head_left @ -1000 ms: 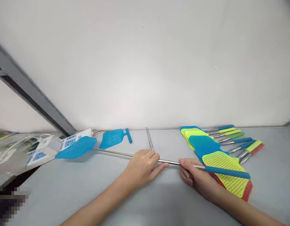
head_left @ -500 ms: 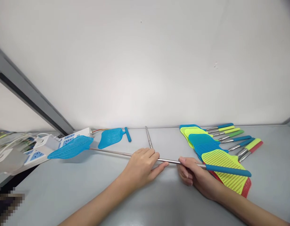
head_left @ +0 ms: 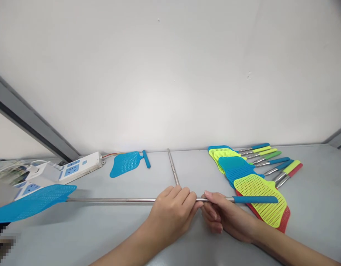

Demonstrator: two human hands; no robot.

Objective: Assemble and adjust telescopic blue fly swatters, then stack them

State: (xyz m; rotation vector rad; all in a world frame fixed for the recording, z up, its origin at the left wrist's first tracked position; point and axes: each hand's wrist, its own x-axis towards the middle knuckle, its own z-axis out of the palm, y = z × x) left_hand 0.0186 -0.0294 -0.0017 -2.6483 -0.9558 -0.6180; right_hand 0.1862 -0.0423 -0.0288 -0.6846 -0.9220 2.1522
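Note:
A telescopic fly swatter [head_left: 109,200] lies level across my view, its rod drawn out long, its blue head at the far left and its blue grip at the right. My left hand [head_left: 173,207] is wrapped over the middle of the metal rod. Close beside it, my right hand [head_left: 222,210] pinches the rod near the grip, thumb on top and lower fingers curled. Behind my left hand lies a loose metal rod [head_left: 172,164], its near end hidden by my knuckles. A loose blue swatter head [head_left: 126,163] and a blue handle sleeve [head_left: 146,159] lie further left.
At the right lies a fanned stack of shortened fly swatters [head_left: 259,195] in yellow, blue, green and red. White power strips [head_left: 84,166] with plugs and cables stand at the left. A pale wall [head_left: 170,74] rises behind the grey table [head_left: 103,236].
The held swatter has swung from slanting to nearly level, and its head has moved left and down. My two hands are closer together on the rod. The view has shifted slightly.

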